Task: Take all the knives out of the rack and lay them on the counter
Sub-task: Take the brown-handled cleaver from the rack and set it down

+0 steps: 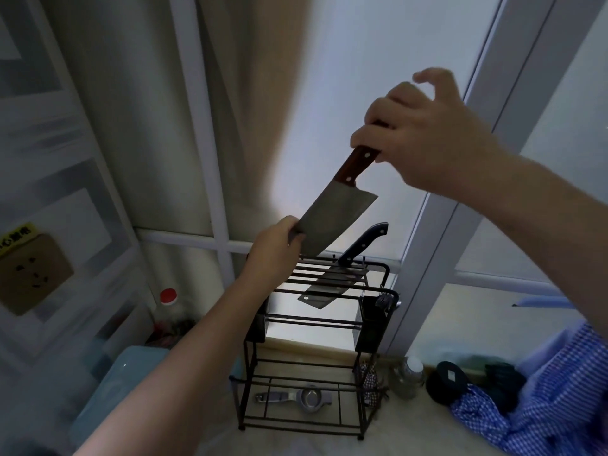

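Note:
A wide cleaver (332, 222) with a brown wooden handle hangs in the air above the black wire rack (378, 327). My right hand (424, 139) grips its handle from above. My left hand (276, 251) pinches the far end of its blade, just over the rack's top. A second knife with a black handle (363, 243) stands in the slots on top of the rack, its broad blade (324, 291) showing between the bars. The rack stands on the pale counter (296, 442) against a frosted window.
A metal squeezer (296, 398) lies on the rack's bottom shelf. A blue box (108, 393) and a red-capped bottle (168, 299) are at the left. A small metal jar (408, 376), dark round objects (445, 381) and a blue checked cloth (543, 406) are at the right.

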